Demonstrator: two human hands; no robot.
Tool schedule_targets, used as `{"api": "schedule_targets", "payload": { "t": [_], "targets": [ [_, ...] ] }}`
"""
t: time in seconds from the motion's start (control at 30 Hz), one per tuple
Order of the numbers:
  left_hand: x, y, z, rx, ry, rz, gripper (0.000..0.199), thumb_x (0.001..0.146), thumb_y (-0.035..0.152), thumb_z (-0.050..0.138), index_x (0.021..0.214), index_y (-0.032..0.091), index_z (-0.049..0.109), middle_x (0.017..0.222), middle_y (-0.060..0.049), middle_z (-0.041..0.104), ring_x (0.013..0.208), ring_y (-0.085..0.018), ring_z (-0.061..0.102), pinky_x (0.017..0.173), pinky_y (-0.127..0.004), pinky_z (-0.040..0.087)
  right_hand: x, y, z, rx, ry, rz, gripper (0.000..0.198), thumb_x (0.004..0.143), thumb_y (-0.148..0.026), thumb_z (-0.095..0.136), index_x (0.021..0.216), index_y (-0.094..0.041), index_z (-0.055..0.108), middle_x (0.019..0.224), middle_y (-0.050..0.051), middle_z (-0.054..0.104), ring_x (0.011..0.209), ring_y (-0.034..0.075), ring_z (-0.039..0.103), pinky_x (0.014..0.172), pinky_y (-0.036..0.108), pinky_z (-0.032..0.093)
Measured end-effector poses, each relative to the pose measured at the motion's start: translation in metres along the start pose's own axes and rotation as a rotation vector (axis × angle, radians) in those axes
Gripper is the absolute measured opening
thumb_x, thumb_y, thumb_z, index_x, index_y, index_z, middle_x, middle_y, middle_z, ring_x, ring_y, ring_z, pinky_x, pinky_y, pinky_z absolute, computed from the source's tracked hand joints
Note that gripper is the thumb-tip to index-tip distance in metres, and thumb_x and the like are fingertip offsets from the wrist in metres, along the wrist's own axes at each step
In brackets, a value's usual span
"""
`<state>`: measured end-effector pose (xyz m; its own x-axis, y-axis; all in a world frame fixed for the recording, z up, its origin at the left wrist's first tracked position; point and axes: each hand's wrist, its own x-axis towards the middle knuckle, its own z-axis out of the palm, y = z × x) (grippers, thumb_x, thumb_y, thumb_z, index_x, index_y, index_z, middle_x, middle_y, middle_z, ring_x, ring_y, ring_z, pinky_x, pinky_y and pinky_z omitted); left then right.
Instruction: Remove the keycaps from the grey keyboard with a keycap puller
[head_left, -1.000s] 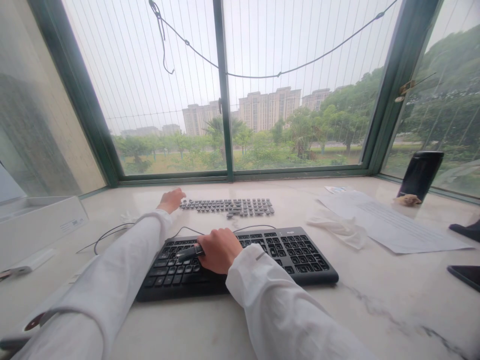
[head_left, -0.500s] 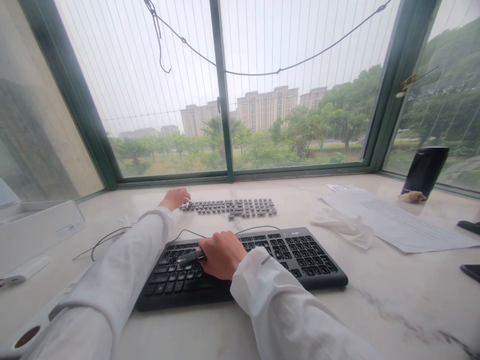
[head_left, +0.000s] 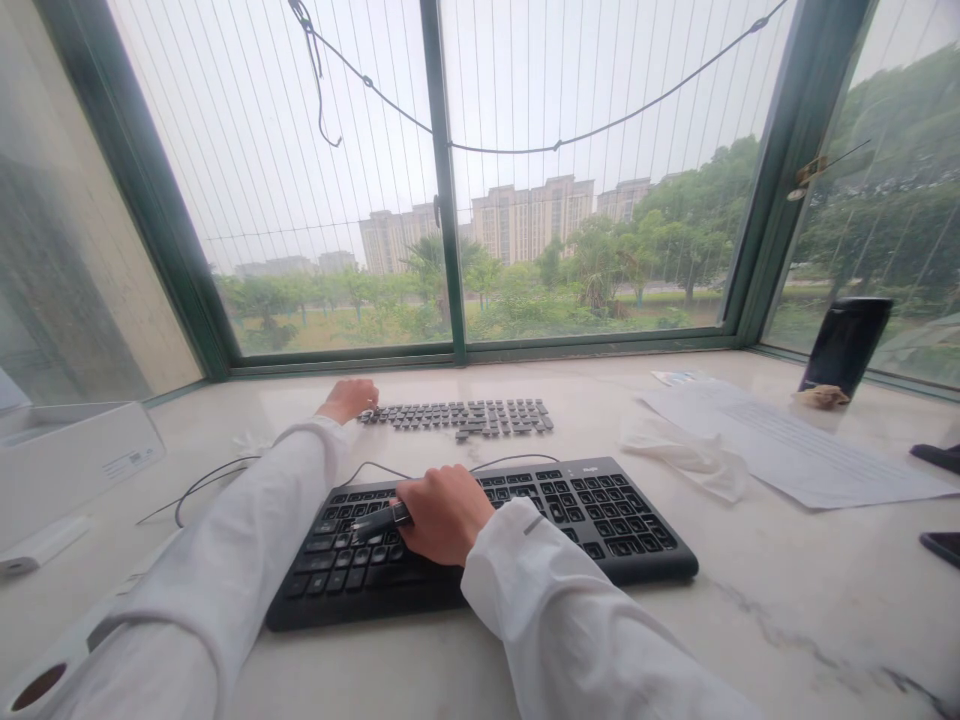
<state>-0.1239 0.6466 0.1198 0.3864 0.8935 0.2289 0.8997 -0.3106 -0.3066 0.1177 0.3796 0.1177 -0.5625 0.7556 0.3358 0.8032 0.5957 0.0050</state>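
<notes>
My left hand [head_left: 350, 399] reaches to the far side of the counter, its fingers pinched on a small dark keycap at the left end of several rows of loose keycaps [head_left: 491, 416]. A black keyboard [head_left: 652, 563] lies nearer to me, with its middle and right key sockets bare and keys still on its left part. Over the keyboard, my right hand [head_left: 444, 512] is closed around a short black-handled tool [head_left: 384, 520]. The tool's tip points left, just above the keys; its exact kind is unclear. Part of the keyboard is hidden under my right hand and sleeve.
A crumpled tissue [head_left: 686, 455] and printed sheets [head_left: 795, 450] lie to the right. Behind them stands a dark cylinder [head_left: 847, 345]. On the left are a white box [head_left: 82, 455] and a thin black cable [head_left: 191, 490]. The window frame [head_left: 360, 357] borders the counter's back.
My left hand has barely shifted at the end of the keycap rows. My right hand keeps its grip on the black tool, nearly still. The view has moved very slightly.
</notes>
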Motion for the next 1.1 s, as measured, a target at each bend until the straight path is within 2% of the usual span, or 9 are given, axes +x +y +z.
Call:
{"api": "schedule_targets", "payload": {
  "t": [0.2,0.53,0.8,1.1],
  "targets": [
    [-0.002,0.0,-0.003,0.005,0.0,0.011,0.013,0.077,0.031,0.062,0.078,0.024,0.073,0.096,-0.004,0.068,0.084,-0.018,0.061,0.071,-0.024,0.041,0.0,-0.001,-0.002,0.007,-0.04,0.016,0.025,0.082,-0.037,0.052,0.087,-0.019,0.069,0.08,0.011,0.07,0.074,0.024,0.067,0.061,0.031,0.044],
    [-0.006,-0.002,-0.006,-0.025,-0.005,0.004,0.012,0.077,0.029,0.061,0.076,0.025,0.072,0.098,-0.002,0.069,0.085,-0.017,0.061,0.071,-0.024,0.04,0.0,0.0,0.001,0.005,-0.021,0.004,0.025,0.082,-0.037,0.05,0.085,-0.02,0.068,0.077,0.01,0.07,0.071,0.023,0.066,0.06,0.031,0.043],
    [-0.005,-0.018,-0.006,-0.031,-0.017,-0.188,0.023,0.084,0.027,0.049,0.092,0.025,0.071,0.105,-0.007,0.069,0.088,-0.02,0.063,0.077,-0.028,0.042,0.0,0.0,0.0,0.012,-0.02,-0.001,0.023,0.081,-0.035,0.051,0.084,-0.019,0.067,0.076,0.01,0.069,0.07,0.023,0.066,0.06,0.03,0.043],
    [0.008,-0.014,0.014,-0.047,-0.107,-0.255,0.023,0.08,0.037,0.056,0.091,0.026,0.073,0.104,-0.01,0.069,0.092,-0.024,0.064,0.078,-0.029,0.044,0.0,0.0,0.001,0.015,-0.01,-0.006,0.024,0.081,-0.035,0.05,0.082,-0.019,0.067,0.075,0.009,0.069,0.068,0.023,0.066,0.059,0.031,0.044]
  ]
}}
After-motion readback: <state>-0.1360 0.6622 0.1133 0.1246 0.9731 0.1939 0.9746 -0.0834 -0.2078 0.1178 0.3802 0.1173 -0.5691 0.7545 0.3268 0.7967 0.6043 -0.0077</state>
